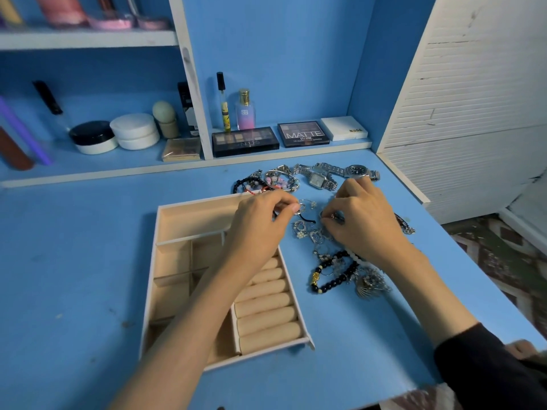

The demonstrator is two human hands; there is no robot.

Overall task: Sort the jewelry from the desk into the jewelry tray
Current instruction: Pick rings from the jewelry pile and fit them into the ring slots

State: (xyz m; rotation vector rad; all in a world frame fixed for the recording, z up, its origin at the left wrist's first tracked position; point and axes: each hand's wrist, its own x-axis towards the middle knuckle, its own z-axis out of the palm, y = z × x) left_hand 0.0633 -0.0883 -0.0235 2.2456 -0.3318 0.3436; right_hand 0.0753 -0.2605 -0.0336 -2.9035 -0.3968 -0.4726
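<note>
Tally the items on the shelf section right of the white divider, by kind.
Perfume bottles: 2
Eyeshadow palettes: 2
White NUDE box: 1
Total: 5

A blue desk [74, 261] with small scuffs fills the lower and left parts of the frame. Behind it, at the upper centre, rises a blue back panel [281, 48]. A white upright divider [192, 84] splits the unit, with a white-edged upper shelf [88, 39] at the upper left and a low blue shelf [124, 162] below it. At the right stands a white slatted panel [473, 99], scratched and cracked in places. A patterned floor [500, 250] in dark red, green and pale shapes shows at the lower right. The light is even and cool.
</note>
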